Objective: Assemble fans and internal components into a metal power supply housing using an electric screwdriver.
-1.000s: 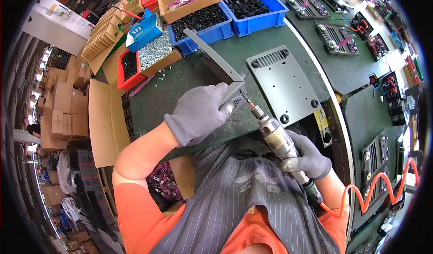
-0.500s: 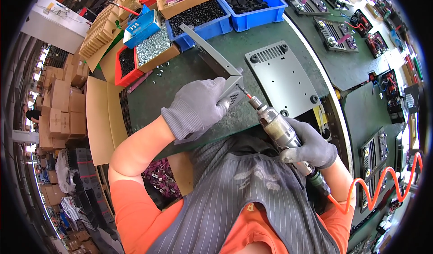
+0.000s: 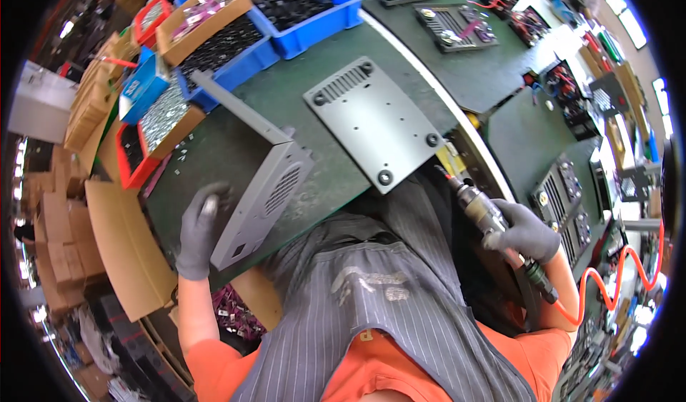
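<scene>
My right hand (image 3: pixel 530 232), in a grey glove, is wrapped round a pneumatic screwdriver (image 3: pixel 483 209) with an orange coiled hose. The tool points up and left, clear of the metal parts. My gloved left hand (image 3: pixel 201 232) is beside the inner side of a grey bent metal panel (image 3: pixel 266 200). Its fingers are apart and slightly blurred, and I see nothing held in them. The panel stands on the green bench, with a vent grille and a cutout in its near wall and a long strip reaching away. To its right lies a flat grey metal plate (image 3: pixel 377 125) with black round feet.
Blue bins (image 3: pixel 314 34) of black parts stand at the back, beside a cardboard box of silver screws (image 3: pixel 166 116) and red trays (image 3: pixel 130 152). An open carton (image 3: pixel 132 248) flanks the bench on the left. Beyond its pale curved edge, assembled units (image 3: pixel 455 27) lie on another green surface.
My left hand has let go of the panel and moved left. The screwdriver has drawn back right from the panel's corner. The view has shifted, and the panel now stands on the bench.
</scene>
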The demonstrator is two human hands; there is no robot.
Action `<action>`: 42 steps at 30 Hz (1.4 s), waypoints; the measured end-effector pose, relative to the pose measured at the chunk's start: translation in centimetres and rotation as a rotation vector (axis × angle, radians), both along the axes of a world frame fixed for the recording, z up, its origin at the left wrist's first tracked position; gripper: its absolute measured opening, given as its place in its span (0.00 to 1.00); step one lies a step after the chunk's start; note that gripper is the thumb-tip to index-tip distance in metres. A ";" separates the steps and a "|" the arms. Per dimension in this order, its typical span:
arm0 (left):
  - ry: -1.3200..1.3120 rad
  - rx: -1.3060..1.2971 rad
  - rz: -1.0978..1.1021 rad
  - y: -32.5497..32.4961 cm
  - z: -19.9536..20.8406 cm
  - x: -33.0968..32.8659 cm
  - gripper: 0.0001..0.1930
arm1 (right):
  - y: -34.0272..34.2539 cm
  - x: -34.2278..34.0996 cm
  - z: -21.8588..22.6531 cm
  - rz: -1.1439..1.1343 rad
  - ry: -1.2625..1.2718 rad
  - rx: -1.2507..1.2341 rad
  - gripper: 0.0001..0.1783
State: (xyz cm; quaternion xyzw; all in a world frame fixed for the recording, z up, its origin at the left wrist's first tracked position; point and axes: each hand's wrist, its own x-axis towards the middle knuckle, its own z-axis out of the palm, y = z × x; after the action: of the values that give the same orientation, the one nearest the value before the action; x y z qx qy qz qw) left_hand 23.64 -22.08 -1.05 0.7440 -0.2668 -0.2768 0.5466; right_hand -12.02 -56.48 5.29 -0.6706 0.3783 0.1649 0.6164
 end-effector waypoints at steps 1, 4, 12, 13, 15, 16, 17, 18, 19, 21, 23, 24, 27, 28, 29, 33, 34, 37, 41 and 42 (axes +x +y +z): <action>-0.011 0.049 0.038 -0.4 -1.7 0.1 0.21 | -0.9 -1.7 -1.1 -0.056 0.050 -0.038 0.26; 0.004 0.023 0.088 -0.1 -5.7 -0.5 0.18 | -4.2 -4.6 -4.7 -0.088 0.114 0.001 0.21; 0.043 -0.041 0.190 -0.1 -5.7 -2.4 0.13 | -5.6 -2.8 -5.7 -0.164 0.190 0.095 0.19; 0.040 -0.034 0.196 0.2 -5.9 -2.4 0.13 | -5.9 -2.9 -5.0 -0.180 0.194 0.136 0.21; 0.000 -0.088 0.203 0.9 -6.3 -2.8 0.12 | -5.9 -3.3 -3.7 -0.193 0.183 0.141 0.21; 0.001 -0.081 0.207 1.4 -7.1 -2.9 0.12 | -6.2 -3.7 -3.7 -0.214 0.209 0.163 0.22; -0.031 -0.096 0.264 1.3 -7.7 -2.9 0.12 | -6.3 -4.1 -3.8 -0.214 0.212 0.165 0.22; -0.064 -0.110 0.319 1.2 -8.0 -3.0 0.12 | -6.5 -4.3 -4.0 -0.222 0.235 0.190 0.22; -0.063 -0.109 0.319 1.3 -7.7 -3.2 0.12 | -6.5 -4.5 -4.3 -0.231 0.257 0.213 0.21; -0.768 0.130 0.087 -1.0 -4.8 -4.0 0.14 | -6.2 -4.5 -5.4 -0.167 0.285 0.162 0.20; -0.861 0.186 0.027 -0.9 -5.2 -3.6 0.16 | -5.5 -4.3 -6.4 -0.174 0.275 0.135 0.18; -0.955 0.244 -0.030 -0.7 -5.4 -3.4 0.17 | -5.0 -3.8 -5.8 -0.219 0.261 0.200 0.19; -0.840 0.178 0.016 1.1 -7.8 -2.8 0.17 | -4.5 -3.7 -7.7 -0.293 0.160 0.212 0.19; -0.781 0.146 0.042 1.9 -8.8 -2.6 0.17 | -4.7 -3.9 -8.6 -0.299 0.127 0.245 0.20; -0.723 0.116 0.067 2.5 -9.9 -2.4 0.17 | -4.4 -3.6 -8.6 -0.301 0.127 0.246 0.20; -0.667 0.118 0.114 3.9 -11.8 -2.1 0.17 | -1.5 -2.8 -8.4 -0.691 -0.020 0.250 0.24; -0.666 0.118 0.116 4.0 -11.9 -2.1 0.17 | -1.0 -2.9 -9.0 -0.848 -0.127 0.355 0.24; -0.656 0.114 0.134 4.3 -12.3 -2.0 0.19 | 1.0 -4.1 -11.8 -1.108 -0.244 0.459 0.24; -0.665 0.146 0.108 4.6 -12.4 -1.7 0.21 | 4.9 -1.8 -13.8 -0.025 -0.355 -0.809 0.12; -0.727 0.189 0.078 4.7 -12.5 -1.6 0.21 | 5.3 0.2 -12.2 0.090 -0.305 -0.974 0.13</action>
State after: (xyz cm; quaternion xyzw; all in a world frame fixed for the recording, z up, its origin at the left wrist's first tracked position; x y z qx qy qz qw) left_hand 22.09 -17.41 -13.51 0.8504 -0.3881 0.0030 0.3553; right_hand -11.81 -51.18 -6.94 -0.9120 0.2880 -0.1037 0.2730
